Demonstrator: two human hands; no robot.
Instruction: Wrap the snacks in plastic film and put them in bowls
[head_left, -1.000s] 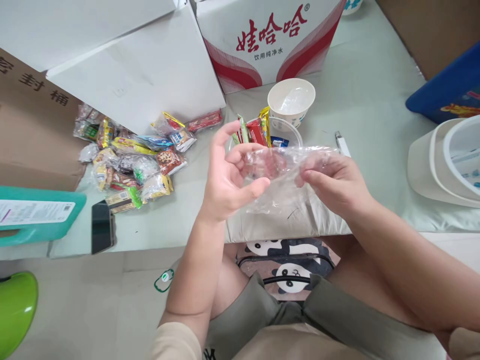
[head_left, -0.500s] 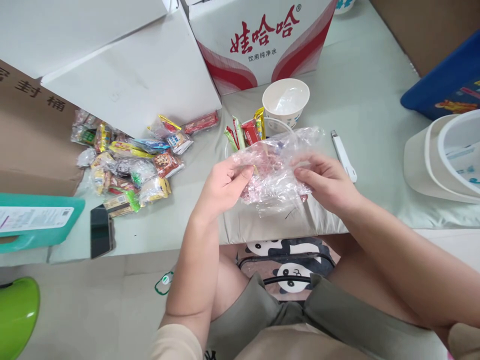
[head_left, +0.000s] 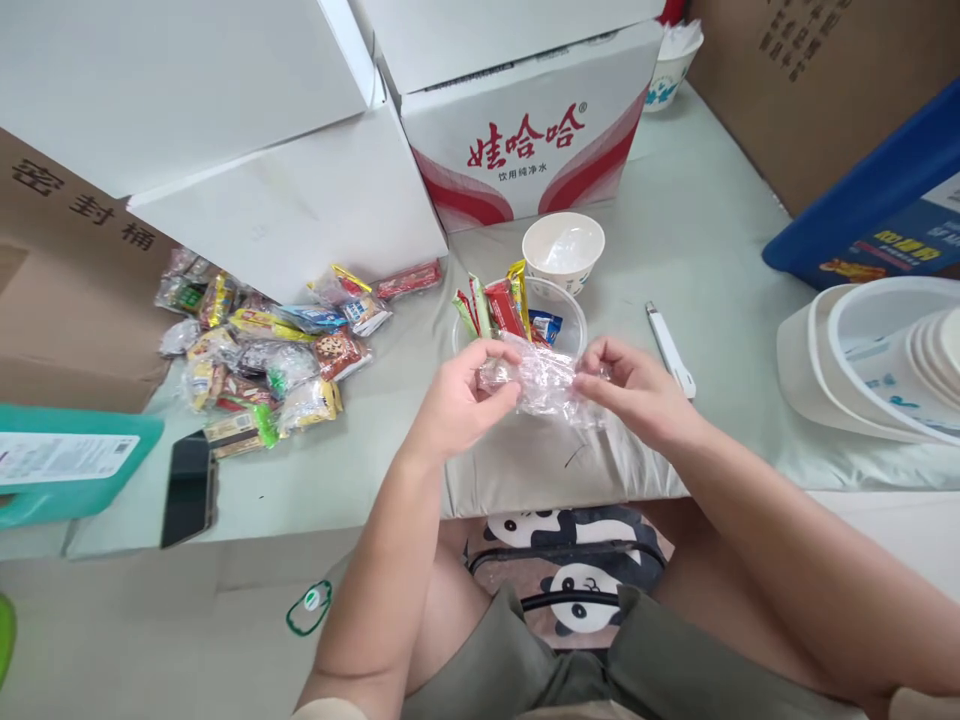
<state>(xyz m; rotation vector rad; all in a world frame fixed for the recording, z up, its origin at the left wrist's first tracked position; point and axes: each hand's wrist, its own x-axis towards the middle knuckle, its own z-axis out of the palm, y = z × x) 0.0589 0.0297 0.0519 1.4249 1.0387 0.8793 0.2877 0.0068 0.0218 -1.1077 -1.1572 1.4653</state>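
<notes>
1. Both hands pinch one crumpled clear plastic bag [head_left: 544,380]: the left hand [head_left: 461,400] grips its left end between thumb and fingers, the right hand [head_left: 637,390] grips its right end the same way.
2. Stretched between the two hands, the bag is held just above the near edge of the tabletop [head_left: 720,250].
3. Just behind the bag stands a clear plastic cup [head_left: 559,320] holding upright snack sticks [head_left: 499,305]; a white paper bowl [head_left: 562,250] sits behind that.
4. Right of the right hand lies a white pen-like tool [head_left: 670,350].
5. Toward the left edge lie a heap of snack packets [head_left: 262,340] and a dark phone [head_left: 187,488].
6. A white carton with red print [head_left: 525,140] stands at the far edge.
</notes>
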